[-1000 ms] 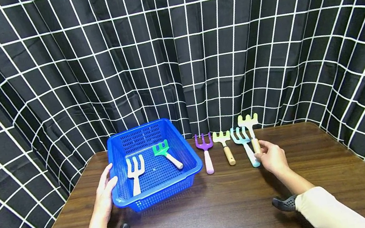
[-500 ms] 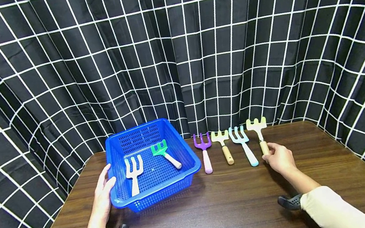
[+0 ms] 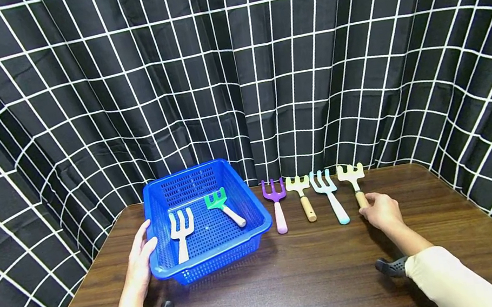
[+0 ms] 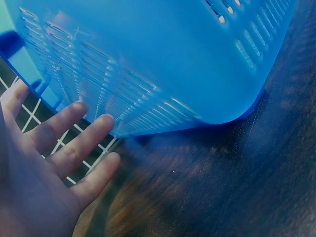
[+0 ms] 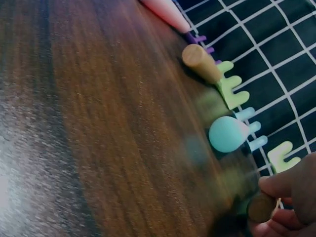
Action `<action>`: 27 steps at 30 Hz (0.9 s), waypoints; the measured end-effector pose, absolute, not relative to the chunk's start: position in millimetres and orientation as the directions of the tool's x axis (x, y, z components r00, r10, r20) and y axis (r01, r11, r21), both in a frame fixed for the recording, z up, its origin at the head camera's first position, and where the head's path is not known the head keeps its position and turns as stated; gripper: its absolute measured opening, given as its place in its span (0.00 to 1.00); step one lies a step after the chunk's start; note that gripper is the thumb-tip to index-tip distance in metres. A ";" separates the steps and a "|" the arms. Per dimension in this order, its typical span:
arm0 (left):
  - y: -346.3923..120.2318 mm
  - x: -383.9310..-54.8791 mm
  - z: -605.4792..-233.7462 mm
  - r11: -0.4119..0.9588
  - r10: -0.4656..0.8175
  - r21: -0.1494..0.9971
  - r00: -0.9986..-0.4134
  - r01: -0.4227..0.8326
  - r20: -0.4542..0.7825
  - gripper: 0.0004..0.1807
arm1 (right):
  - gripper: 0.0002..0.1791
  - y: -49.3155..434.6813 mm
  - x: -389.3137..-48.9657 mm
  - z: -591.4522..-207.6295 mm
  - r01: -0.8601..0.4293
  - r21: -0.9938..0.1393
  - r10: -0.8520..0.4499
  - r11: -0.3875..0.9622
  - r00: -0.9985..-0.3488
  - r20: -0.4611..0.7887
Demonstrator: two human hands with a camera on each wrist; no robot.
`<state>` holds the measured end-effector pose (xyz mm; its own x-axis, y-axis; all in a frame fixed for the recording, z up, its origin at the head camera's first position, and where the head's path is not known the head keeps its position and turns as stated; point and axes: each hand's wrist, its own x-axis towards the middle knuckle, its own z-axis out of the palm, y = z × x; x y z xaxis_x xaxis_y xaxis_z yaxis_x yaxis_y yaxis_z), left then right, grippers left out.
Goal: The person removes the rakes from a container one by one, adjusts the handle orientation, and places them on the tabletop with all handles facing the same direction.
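My right hand (image 3: 383,210) pinches the wooden handle of a pale yellow-green hand fork (image 3: 351,173) at the right end of a row. In the right wrist view, the thumb and fingers close around the handle's end (image 5: 261,208). To its left lie a light blue hand fork (image 3: 331,196), another yellow-green fork (image 3: 305,200) with a wooden handle, and a purple fork (image 3: 277,205) with a pink handle. My left hand (image 3: 138,260) rests against the left side of a blue basket (image 3: 225,258), fingers fairly straight. Inside lie a white fork (image 3: 183,236) and a green fork (image 3: 224,206).
Everything stands on a brown wooden table (image 3: 299,287). A black curtain (image 3: 231,68) with a white grid hangs behind and on both sides, close to the fork tines. The basket's raised walls surround the two forks in it.
My right hand has moved the yellow-green fork rightward, from over the light blue one, and down to the row's right end. My left hand and the basket stay where they were.
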<state>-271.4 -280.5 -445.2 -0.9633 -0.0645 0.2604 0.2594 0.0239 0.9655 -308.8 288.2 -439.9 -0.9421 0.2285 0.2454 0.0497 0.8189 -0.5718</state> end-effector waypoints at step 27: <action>-280.8 -273.3 -447.2 0.017 -0.072 0.962 -0.959 0.274 0.275 0.28 | 0.21 301.6 -323.2 -425.3 0.205 -0.521 0.297 0.829 -0.950 0.098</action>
